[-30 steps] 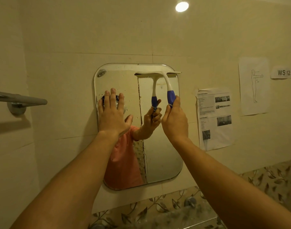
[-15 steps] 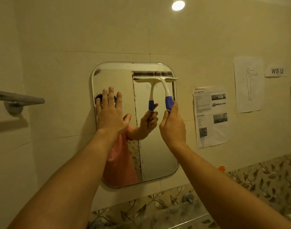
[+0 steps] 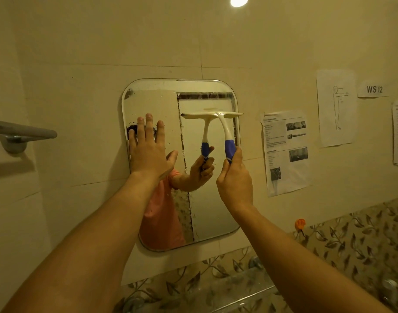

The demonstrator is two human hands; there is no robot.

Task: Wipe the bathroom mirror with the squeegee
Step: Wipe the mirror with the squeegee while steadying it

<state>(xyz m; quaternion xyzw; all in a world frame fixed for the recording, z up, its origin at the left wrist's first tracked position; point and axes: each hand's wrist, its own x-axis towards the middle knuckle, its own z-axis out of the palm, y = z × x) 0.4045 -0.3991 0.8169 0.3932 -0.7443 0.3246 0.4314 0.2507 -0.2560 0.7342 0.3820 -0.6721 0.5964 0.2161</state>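
Your right hand (image 3: 235,179) curls its fingers round the blue grip of the squeegee (image 3: 218,123), blade above your fingertips, flat against the mirror (image 3: 213,199); your left hand (image 3: 149,150) presses the glass, fingers straight, slightly spread, beside its left edge.

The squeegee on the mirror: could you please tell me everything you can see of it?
The squeegee is T-shaped and looks like plastic: a cream-white head and curved neck, then a blue grip. Its head lies level against the upper right part of the mirror, right tip at the edge, handle pointing down. The right hand grips the blue end. Its reflection shows beside it.
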